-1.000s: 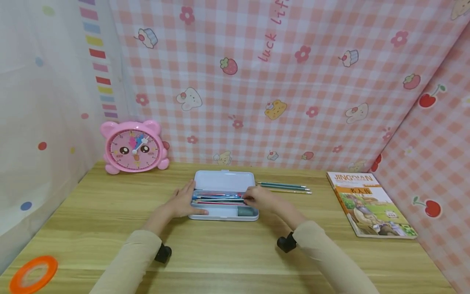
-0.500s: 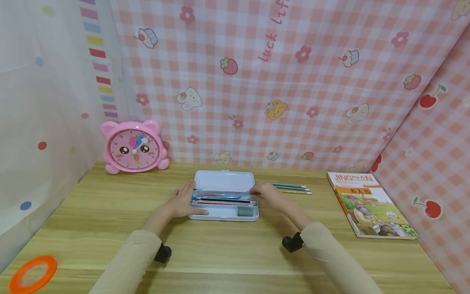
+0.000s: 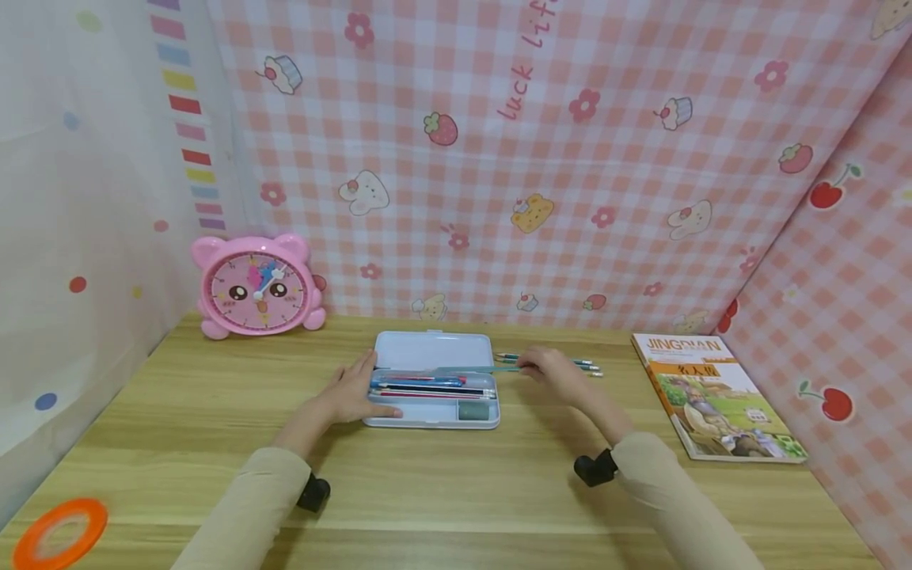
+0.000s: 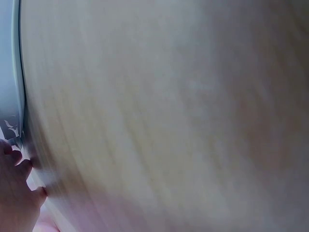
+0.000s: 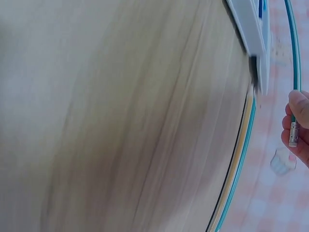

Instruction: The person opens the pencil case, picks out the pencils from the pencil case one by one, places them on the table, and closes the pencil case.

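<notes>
A white pencil case [image 3: 435, 348] lies with its lid back, holding a blue pen [image 3: 416, 381], several pencils and a grey-green block [image 3: 473, 410] in its front right compartment. My left hand [image 3: 351, 393] rests on the case's left end, fingers extended, thumb over the front compartment. Just right of the case, my right hand [image 3: 554, 374] pinches a teal pencil [image 5: 295, 53] near its eraser end. The pencil's other end reaches back over the case. Only part of the left hand [image 4: 17, 193] shows in the left wrist view, beside the case's corner.
Several pencils [image 5: 236, 164] lie on the table right of the case, behind my right hand. A book [image 3: 720, 396] lies farther right. At the back left stands a pink toy clock [image 3: 260, 289]; an orange ring [image 3: 60, 534] is at the front left. Patterned cloth hangs behind.
The right hand has moved right, from inside the case to beyond its right end, drawing the teal pencil out. My left hand stays on the case.
</notes>
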A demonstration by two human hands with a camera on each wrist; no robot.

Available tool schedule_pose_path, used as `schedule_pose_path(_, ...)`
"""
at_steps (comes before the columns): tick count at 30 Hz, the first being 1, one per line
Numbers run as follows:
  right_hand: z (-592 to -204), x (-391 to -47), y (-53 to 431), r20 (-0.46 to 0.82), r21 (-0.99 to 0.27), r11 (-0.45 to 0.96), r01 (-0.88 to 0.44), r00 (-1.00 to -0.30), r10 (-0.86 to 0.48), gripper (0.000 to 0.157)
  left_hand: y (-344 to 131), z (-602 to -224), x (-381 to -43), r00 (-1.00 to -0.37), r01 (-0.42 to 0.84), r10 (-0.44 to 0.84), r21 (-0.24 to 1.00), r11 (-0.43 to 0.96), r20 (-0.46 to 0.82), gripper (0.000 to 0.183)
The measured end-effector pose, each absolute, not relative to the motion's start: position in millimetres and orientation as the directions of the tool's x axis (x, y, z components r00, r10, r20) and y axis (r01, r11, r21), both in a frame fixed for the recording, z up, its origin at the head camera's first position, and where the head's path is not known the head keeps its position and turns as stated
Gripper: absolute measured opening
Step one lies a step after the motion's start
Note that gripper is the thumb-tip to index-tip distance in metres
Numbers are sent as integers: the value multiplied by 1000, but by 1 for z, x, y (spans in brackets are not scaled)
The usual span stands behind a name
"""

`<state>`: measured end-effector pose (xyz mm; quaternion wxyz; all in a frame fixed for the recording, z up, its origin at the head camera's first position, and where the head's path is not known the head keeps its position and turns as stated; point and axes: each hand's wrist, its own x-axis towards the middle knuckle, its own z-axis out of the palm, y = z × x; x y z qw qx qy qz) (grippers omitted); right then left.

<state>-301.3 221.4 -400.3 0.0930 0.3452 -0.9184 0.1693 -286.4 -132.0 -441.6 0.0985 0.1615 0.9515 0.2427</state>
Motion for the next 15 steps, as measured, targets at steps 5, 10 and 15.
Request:
schedule_pose_path(5, -405, -304, 247, 368, -261, 706, -659, -743, -558, 7, -132, -441, -285, -926, 261, 359, 499, 826, -111, 117)
schedule_pose_path(10, -411, -306, 273, 417, -268, 711, -650, -744, -523, 5, -132, -441, -285, -926, 267, 363, 500, 824, -103, 117)
schedule_pose_path(15, -416, -302, 296, 365, -306, 745, -592, -796, -483, 4, -131, -442, -286, -925, 269, 365, 500, 823, -103, 117)
